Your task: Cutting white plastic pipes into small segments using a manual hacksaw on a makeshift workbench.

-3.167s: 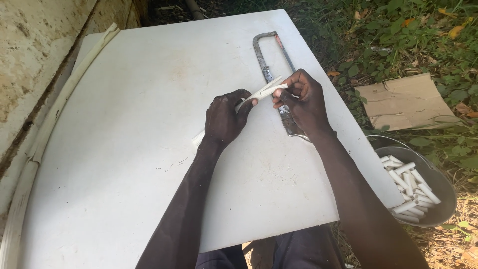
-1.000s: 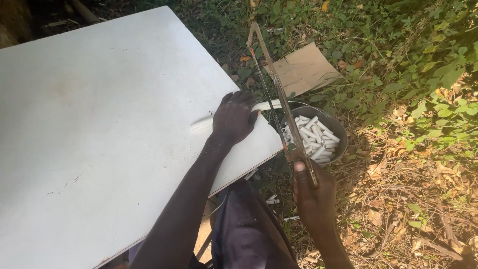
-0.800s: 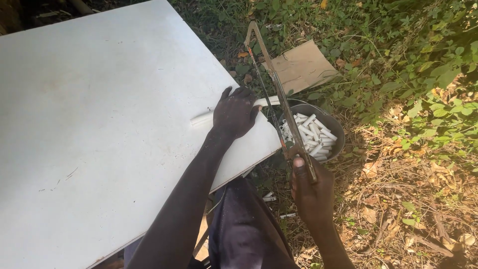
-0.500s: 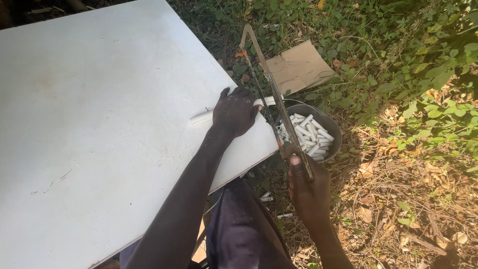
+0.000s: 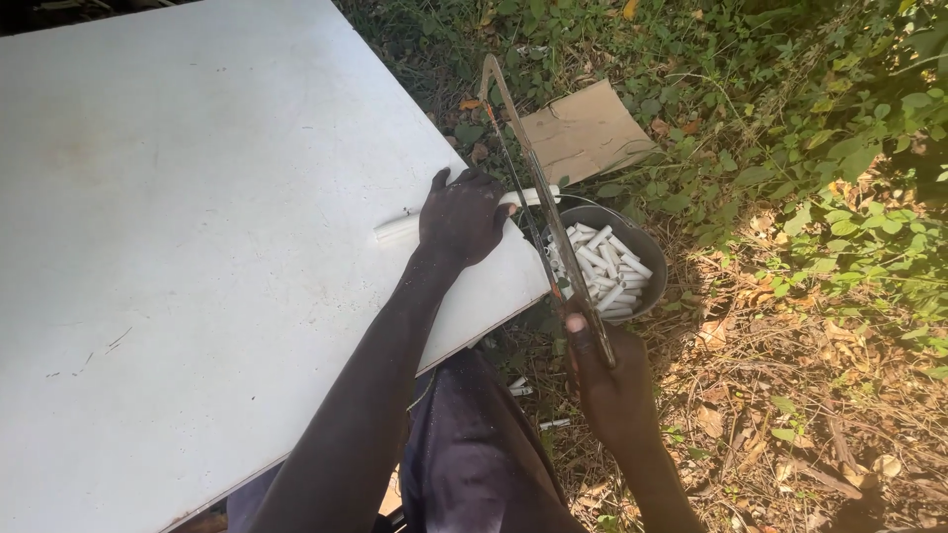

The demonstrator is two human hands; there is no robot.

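My left hand [image 5: 464, 217] presses a white plastic pipe [image 5: 395, 228] flat on a white board [image 5: 197, 227], the pipe's end sticking out past the board's right edge. My right hand [image 5: 607, 380] grips the handle of a hacksaw [image 5: 538, 192]. Its frame slants up and away across the pipe's overhanging end. Just beyond the edge, a dark round bowl [image 5: 647, 247] on the ground holds several short white pipe pieces [image 5: 597, 266].
A flat piece of brown cardboard [image 5: 583, 128] lies on the grass behind the bowl. Green weeds and dry leaves cover the ground to the right. My knees and dark trousers [image 5: 474, 464] show under the board's near edge.
Earlier both hands held the pipe over the board with the saw lying flat. Now the pipe is pinned at the edge and the saw is in my right hand, shifted slightly back.
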